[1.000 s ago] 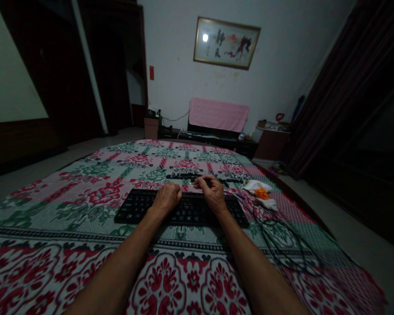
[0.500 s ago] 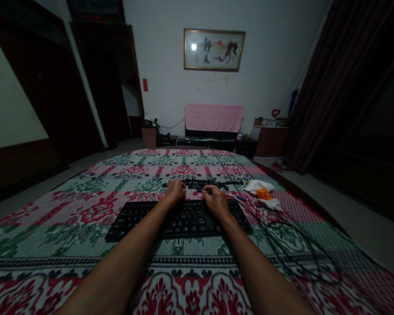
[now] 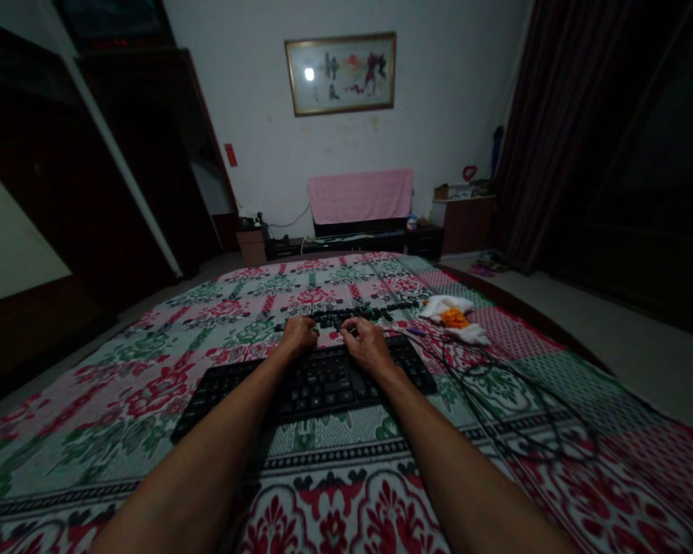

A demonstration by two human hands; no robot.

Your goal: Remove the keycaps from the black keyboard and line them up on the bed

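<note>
A black keyboard (image 3: 317,385) lies across a patterned cloth (image 3: 167,392), partly covered by my forearms. Beyond its far edge, small black pieces that look like loose keycaps (image 3: 375,314) are spread in a rough row. My left hand (image 3: 300,335) is closed near the left part of that row, its fingers curled and mostly hidden from me. Over the keyboard's far edge is my right hand (image 3: 367,343), thumb and forefinger bent together towards the black pieces. Anything between the fingertips of either hand is too small and dark to make out.
Right of the keyboard lie a white and orange crumpled cloth (image 3: 453,317), a thin purple item (image 3: 419,332) and a looped black cable (image 3: 531,442). A low cabinet (image 3: 424,242) with a pink cloth (image 3: 361,196) above it stands by the far wall.
My view has tilted and shifted slightly, so the scene sits further left. Both hands stay near the black pieces in almost the same pose.
</note>
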